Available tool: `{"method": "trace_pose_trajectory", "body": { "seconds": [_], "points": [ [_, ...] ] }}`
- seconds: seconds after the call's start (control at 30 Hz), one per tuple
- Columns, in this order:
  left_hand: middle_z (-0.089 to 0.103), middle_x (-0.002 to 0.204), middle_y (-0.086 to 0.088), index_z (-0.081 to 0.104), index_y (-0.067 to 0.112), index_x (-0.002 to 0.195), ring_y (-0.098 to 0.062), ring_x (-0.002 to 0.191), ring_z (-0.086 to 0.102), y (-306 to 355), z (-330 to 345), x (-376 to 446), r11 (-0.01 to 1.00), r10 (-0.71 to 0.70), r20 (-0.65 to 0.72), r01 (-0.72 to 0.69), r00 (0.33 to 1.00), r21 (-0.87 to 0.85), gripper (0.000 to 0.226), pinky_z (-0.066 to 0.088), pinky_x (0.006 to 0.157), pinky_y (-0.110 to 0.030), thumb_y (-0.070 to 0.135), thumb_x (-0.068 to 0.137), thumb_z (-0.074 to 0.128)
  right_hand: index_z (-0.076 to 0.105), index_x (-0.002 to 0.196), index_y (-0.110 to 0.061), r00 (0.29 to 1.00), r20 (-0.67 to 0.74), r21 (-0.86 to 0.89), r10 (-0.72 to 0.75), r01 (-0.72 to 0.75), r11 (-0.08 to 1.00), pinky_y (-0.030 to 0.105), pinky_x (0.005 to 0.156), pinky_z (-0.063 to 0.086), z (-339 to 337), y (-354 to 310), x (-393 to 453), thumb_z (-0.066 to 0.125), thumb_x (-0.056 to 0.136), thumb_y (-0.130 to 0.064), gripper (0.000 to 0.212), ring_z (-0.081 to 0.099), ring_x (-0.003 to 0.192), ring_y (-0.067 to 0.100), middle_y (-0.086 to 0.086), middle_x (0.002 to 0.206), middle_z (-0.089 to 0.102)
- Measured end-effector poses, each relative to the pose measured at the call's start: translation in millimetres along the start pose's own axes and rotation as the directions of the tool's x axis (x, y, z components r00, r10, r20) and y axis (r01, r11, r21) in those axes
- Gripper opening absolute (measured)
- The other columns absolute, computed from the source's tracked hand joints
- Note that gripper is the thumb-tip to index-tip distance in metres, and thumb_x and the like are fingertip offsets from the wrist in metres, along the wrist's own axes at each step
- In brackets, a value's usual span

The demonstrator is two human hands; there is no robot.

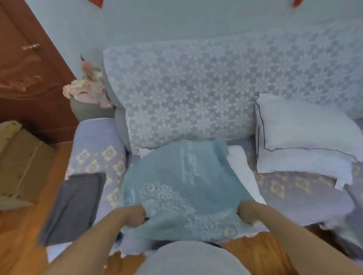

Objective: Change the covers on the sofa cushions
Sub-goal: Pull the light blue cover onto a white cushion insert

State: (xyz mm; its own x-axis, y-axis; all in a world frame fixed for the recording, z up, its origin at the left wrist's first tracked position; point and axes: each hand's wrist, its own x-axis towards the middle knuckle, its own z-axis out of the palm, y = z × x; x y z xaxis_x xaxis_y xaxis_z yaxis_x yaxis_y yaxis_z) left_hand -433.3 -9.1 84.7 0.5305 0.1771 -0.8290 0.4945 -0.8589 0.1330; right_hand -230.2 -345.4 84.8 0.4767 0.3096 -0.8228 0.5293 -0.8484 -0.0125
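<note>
Cover: my pale blue cushion cover (176, 188), white floral embroidery and script, spread over the sofa seat.
Insert: bare white cushion (242, 172) beneath it, right edge showing.
Spare: folded grey cover (75, 206) on the armrest.

The whole view is soft with blur. The fingertips of the left hand (135, 215) and right hand (247, 214) are buried in the near edge of the blue cover (176, 188), and its white lettering is too smeared to read. Under it a white cushion (241, 166) shows only along its right side. The door (25, 64) is cut by the left edge, and so is the box (19, 161). Two red scraps (97, 2) are clipped at the top. The pink heap (86, 88) by the sofa is perhaps clothes.
</note>
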Motion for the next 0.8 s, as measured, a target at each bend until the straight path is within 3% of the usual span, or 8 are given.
{"method": "trace_pose_trajectory", "body": {
  "seconds": [0.1, 0.17, 0.27, 0.4, 0.57, 0.67, 0.73, 0.8],
  "points": [
    [0.063, 0.125, -0.018, 0.055, 0.019, 0.088, -0.029, 0.114, 0.061, -4.7, 88.1, 14.3, 0.982, -0.084, 0.024, 0.087, 0.996, -0.169, 0.019, 0.037, 0.077, -0.026, 0.015, 0.102, 0.043, 0.057, 0.092, -0.017, 0.999, 0.006, -0.032, 0.037, -0.037, 0.999, 0.027, 0.089, 0.046, 93.6, 34.2, 23.2, 0.046, 0.101, -0.033, 0.021, 0.058, 0.099, 0.019, 0.000, 0.113, 0.061],
    [0.066, 0.112, -0.022, 0.039, 0.026, 0.069, -0.029, 0.103, 0.064, -22.6, 139.9, 37.2, 0.975, -0.127, 0.046, 0.133, 0.991, -0.178, 0.032, 0.041, 0.077, -0.026, 0.016, 0.098, 0.048, 0.057, 0.100, -0.025, 1.000, -0.001, -0.197, 0.031, -0.030, 0.980, 0.029, 0.092, 0.050, 134.0, 64.3, 25.7, 0.046, 0.100, -0.030, 0.012, 0.063, 0.108, 0.021, -0.002, 0.120, 0.064],
    [0.065, 0.105, -0.026, 0.054, 0.006, 0.073, -0.033, 0.090, 0.065, -47.1, 205.0, 69.1, 0.966, -0.189, 0.085, 0.201, 0.978, -0.165, 0.037, 0.050, 0.079, -0.025, 0.038, 0.091, 0.060, 0.059, 0.121, -0.017, 0.989, 0.143, -0.347, -0.029, 0.078, 0.934, 0.030, 0.091, 0.050, 165.1, 67.5, 21.6, 0.047, 0.099, -0.017, 0.025, 0.063, 0.115, 0.023, 0.003, 0.125, 0.063],
    [0.049, 0.067, 0.004, 0.045, 0.018, 0.063, -0.017, 0.069, 0.048, -1.5, 176.9, 27.2, 0.937, -0.058, 0.054, 0.073, 0.997, -0.342, 0.029, 0.041, 0.070, -0.032, 0.032, 0.086, 0.055, 0.058, 0.132, -0.008, 0.956, 0.293, -0.444, 0.016, 0.121, 0.888, 0.034, 0.093, 0.043, 142.6, 57.8, 15.0, 0.049, 0.100, -0.015, 0.035, 0.055, 0.127, 0.029, 0.011, 0.137, 0.058],
    [0.056, 0.076, 0.007, 0.057, 0.010, 0.082, -0.004, 0.069, 0.051, 102.9, 76.5, -23.9, 0.714, 0.186, -0.138, -0.231, 0.973, -0.661, 0.031, 0.043, 0.072, -0.028, 0.039, 0.091, 0.059, 0.034, 0.150, -0.029, 0.992, 0.117, -0.275, 0.038, -0.005, 0.961, 0.053, 0.118, 0.017, 41.2, 41.0, -9.9, 0.059, 0.092, -0.025, 0.063, 0.029, 0.144, 0.029, 0.000, 0.157, 0.031],
    [0.069, 0.091, 0.004, 0.066, 0.024, 0.098, -0.007, 0.082, 0.064, 169.7, 31.1, -63.7, 0.492, 0.346, -0.399, -0.526, 0.849, -0.693, 0.012, 0.050, 0.079, -0.028, 0.035, 0.095, 0.060, 0.027, 0.147, -0.045, 0.920, 0.096, 0.314, -0.381, 0.335, 0.888, 0.022, 0.111, 0.032, -23.4, -15.8, -61.8, 0.077, 0.082, -0.031, 0.083, 0.041, 0.136, 0.004, -0.026, 0.142, 0.043],
    [0.065, 0.102, 0.017, 0.060, 0.038, 0.107, 0.000, 0.092, 0.063, 191.4, 8.3, -83.5, 0.412, 0.223, -0.737, -0.747, 0.638, -0.522, 0.012, 0.049, 0.082, -0.018, 0.036, 0.095, 0.064, 0.052, 0.113, -0.047, 0.863, -0.127, 0.463, -0.488, 0.487, 0.740, 0.018, 0.092, 0.048, -45.1, -48.7, -97.0, 0.069, 0.088, -0.017, 0.042, 0.062, 0.108, -0.001, -0.030, 0.102, 0.063],
    [0.054, 0.109, 0.017, 0.051, 0.030, 0.122, -0.004, 0.100, 0.057, 190.5, -4.8, -79.7, 0.355, 0.143, -0.907, -0.876, 0.396, -0.327, 0.042, 0.046, 0.087, -0.016, 0.044, 0.088, 0.072, 0.064, 0.092, -0.038, 0.813, -0.419, 0.543, -0.404, 0.581, 0.607, 0.027, 0.079, 0.056, -58.8, -66.2, -124.1, 0.058, 0.090, -0.002, 0.036, 0.066, 0.083, -0.001, -0.019, 0.083, 0.069]
  ]
}}
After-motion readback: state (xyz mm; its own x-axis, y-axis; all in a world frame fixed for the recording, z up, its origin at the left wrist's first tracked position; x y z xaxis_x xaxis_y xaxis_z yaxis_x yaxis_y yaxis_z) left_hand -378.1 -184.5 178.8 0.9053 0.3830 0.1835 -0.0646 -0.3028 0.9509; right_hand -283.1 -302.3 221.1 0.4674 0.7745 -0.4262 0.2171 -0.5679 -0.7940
